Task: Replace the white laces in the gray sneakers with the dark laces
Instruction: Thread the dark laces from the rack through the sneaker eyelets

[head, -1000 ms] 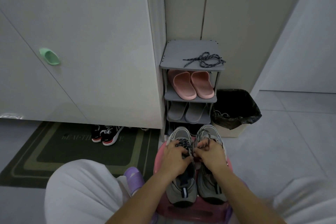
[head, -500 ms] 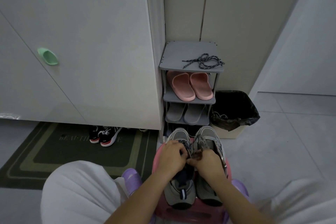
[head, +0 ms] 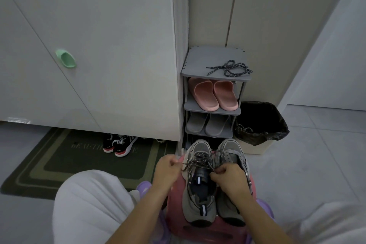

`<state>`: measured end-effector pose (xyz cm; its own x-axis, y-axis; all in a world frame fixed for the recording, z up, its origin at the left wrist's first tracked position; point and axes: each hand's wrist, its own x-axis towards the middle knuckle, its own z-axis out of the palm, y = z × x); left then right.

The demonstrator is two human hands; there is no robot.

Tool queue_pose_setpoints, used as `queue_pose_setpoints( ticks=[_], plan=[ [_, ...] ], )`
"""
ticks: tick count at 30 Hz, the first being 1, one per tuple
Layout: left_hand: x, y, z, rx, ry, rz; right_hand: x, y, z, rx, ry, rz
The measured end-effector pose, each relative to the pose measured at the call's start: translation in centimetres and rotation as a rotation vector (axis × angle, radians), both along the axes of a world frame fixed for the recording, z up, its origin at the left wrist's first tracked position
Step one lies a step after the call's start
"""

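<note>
Left hand, right hand each pinch dark lace; two gray sneakers; one spare lace on rack.

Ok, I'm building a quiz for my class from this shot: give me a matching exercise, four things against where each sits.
Things:
1. spare dark lace
2. pink slippers
3. gray slippers
4. black-and-red sneakers

Places:
a. green mat
b. rack's top shelf
c. third shelf down
d. second shelf down

Pairs: 1-b, 2-d, 3-c, 4-a
</note>
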<state>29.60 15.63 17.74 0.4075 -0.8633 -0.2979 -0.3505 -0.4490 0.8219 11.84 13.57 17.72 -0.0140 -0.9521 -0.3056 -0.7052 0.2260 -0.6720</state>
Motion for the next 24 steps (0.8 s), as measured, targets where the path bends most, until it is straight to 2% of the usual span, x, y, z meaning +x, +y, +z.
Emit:
queue_pose_setpoints(
  ticks=[3, 6, 8, 10, 12, 13, 16, 17, 21, 24],
  plan=[
    [2.3, 1.1, -0.7, 0.099, 0.201, 0.162, 0.1, 0.0, 0.2, -0.006, -0.004, 0.013],
    [2.7, 1.6, -1.1, 0.274, 0.202, 0.113, 0.1, 0.2, 0.5, 0.023, -0.064, -0.007],
    [2.2, 1.5, -0.9, 0.387, 0.116, -0.013, -0.1, 0.3, 0.7, 0.03, -0.11, 0.01],
    [1.5, 1.0, -0.8, 0.454, -0.06, -0.196, -0.2, 0.4, 1.0, 0.04, -0.148, 0.038],
    [0.6, 0.5, -0.9, 0.394, -0.233, -0.296, -0.4, 0.3, 1.1, 0.045, -0.149, 0.058],
    [0.1, 0.3, -0.8, 0.305, -0.296, -0.289, -0.5, 0.2, 1.1, 0.041, -0.141, 0.063],
    [-1.6, 0.2, -0.5, -0.119, -0.368, -0.304, -0.5, 0.1, 1.0, 0.041, -0.109, 0.059],
    [-2.3, 0.3, -0.2, -0.192, -0.38, -0.352, -0.5, 0.1, 0.9, 0.041, -0.101, 0.056],
    [-3.8, -0.2, -0.6, -0.141, -0.525, -0.519, -0.4, -0.1, 0.5, 0.029, -0.08, 0.053],
    [-4.1, -0.4, -0.8, -0.12, -0.482, -0.523, -0.5, 0.0, 0.3, 0.025, -0.087, 0.05]
  ],
)
